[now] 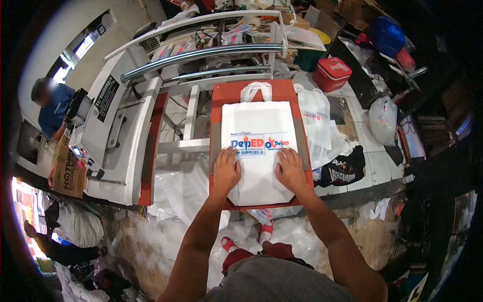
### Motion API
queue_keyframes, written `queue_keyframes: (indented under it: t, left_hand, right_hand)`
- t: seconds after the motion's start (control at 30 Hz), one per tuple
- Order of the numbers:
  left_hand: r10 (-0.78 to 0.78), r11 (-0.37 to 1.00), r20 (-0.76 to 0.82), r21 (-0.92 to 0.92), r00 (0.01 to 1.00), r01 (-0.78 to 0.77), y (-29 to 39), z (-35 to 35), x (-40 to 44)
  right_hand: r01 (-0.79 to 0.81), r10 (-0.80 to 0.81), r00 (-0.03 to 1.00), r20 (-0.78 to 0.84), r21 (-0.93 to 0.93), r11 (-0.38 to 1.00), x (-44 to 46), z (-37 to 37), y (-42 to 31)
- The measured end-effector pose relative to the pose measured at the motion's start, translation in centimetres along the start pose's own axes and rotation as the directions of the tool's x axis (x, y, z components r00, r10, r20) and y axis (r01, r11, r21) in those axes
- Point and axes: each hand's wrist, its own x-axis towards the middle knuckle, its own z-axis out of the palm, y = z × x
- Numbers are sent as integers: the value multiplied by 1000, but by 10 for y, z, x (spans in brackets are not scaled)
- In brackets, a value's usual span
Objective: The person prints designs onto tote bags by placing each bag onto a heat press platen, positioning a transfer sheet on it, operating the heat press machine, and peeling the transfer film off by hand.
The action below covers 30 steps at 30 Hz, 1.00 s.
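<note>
A white fabric tote bag (pixel 259 121) lies flat on a red-orange press platen (pixel 219 98), its handles (pixel 256 91) pointing away from me. Across its middle runs a blue and red print (pixel 251 143) reading "DepED" and "ok DepED". My left hand (pixel 227 168) rests on the left part of the bag, fingers stretched out at the lower edge of the print. On the right part lies my right hand (pixel 291 168), its fingers spread beside the print's right end. Neither hand grips anything.
A large grey heat press (pixel 108 116) with metal rails (pixel 201 58) stands left and behind. More white printed bags (pixel 314 118) lie right of the platen, near a dark printed cloth (pixel 344 168). A red cooler box (pixel 332 74) sits behind. Another person (pixel 58 108) is at far left.
</note>
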Motion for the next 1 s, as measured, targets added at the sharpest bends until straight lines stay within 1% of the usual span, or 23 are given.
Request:
queue_keyframes:
  t: [0.1, 0.2, 0.23, 0.27, 0.3, 0.33, 0.37, 0.4, 0.47, 0.5, 0.53, 0.57, 0.6, 0.63, 0.73, 0.77, 0.8, 0.83, 0.87, 0.9, 0.93, 0.97, 1.0]
  left_hand:
    - [8, 993, -31, -119, 1000, -11, 6, -25, 5]
    - [-54, 983, -184, -183, 981, 20, -20, -74, -3]
    - [-14, 993, -286, -115, 958, -20, -44, -96, -11]
    - [-71, 994, -268, -100, 961, 46, -65, -128, -16]
    - [-54, 998, -393, -46, 918, 38, -84, -157, -24]
    - [-86, 989, -354, 85, 931, 123, -118, -186, -33]
    - [-147, 943, -468, 200, 871, 266, -125, -216, -36]
    - [-200, 922, -480, 204, 854, 330, -144, -245, -44]
    - [-155, 901, -537, 267, 829, 342, -205, -282, -72]
    - [-284, 796, -557, 316, 780, 516, -224, -298, -78]
    - [-260, 790, -527, 366, 810, 492, -239, -313, -84]
    - [-207, 755, -559, 430, 803, 495, -255, -324, -93]
    - [-236, 726, -559, 442, 795, 526, -257, -333, -92]
    - [-231, 722, -568, 444, 790, 530, -261, -342, -92]
    - [-291, 623, -502, 547, 815, 559, -273, -354, -80]
    - [-75, 523, -532, 699, 843, 488, -310, -345, -85]
    - [-230, 652, -499, 558, 835, 513, -315, -357, -74]
    - [-435, 678, -471, 390, 768, 623, -295, -367, -60]
    - [-132, 666, -401, 642, 906, 381, -336, -365, -62]
    - [21, 697, -133, 713, 991, 81, -370, -367, -68]
    - [-277, 602, 77, 790, 958, 111, -384, -369, -59]
    - [-294, 549, 72, 829, 953, 107, -382, -366, -56]
    - [-370, 577, -73, 763, 926, 291, -378, -356, -56]
  right_hand:
    - [12, -11, 1000, -19, 49, 999, 3, -8, 4]
    - [-85, 126, 952, -279, 153, 985, -4, -44, 27]
    - [-121, 191, 929, -317, 227, 966, -13, -63, 39]
    - [-221, 268, 912, -311, 179, 959, -30, -74, 56]
    - [-316, 341, 887, -312, 130, 940, -52, -86, 75]
    - [-358, 367, 876, -313, 90, 930, -81, -89, 105]
    - [-375, 394, 855, -335, 124, 919, -104, -105, 96]
    - [-528, 603, 781, -162, 345, 776, -128, -126, 88]
    - [-663, 667, 739, -93, -281, 694, -227, -93, 171]
    - [-617, 633, 768, 97, -153, 772, -263, -96, 189]
    - [-385, 541, 822, 178, -525, 759, -344, -66, 240]
    - [-182, 611, 696, 378, -730, 659, -367, -66, 233]
    - [-194, 495, 817, 297, -667, 720, -401, -52, 247]
    - [-192, 486, 823, 294, -661, 725, -413, -47, 244]
    - [-38, 702, 341, 625, -737, 675, -468, -56, 207]
    - [14, 734, 128, 667, -741, 671, -490, -65, 194]
    - [-189, 772, 34, 635, -754, 629, -532, -55, 214]
    - [-386, 802, -61, 594, -755, 531, -572, -45, 235]
    - [-542, 822, -154, 548, -743, 393, -580, -51, 228]
    - [-555, 836, -112, 537, -732, 396, -589, -64, 224]
    - [-600, 852, -33, 523, -692, 402, -571, -78, 203]
    - [-660, 865, 37, 500, -638, 397, -564, -88, 194]
    - [-716, 875, 98, 475, -577, 393, -554, -98, 184]
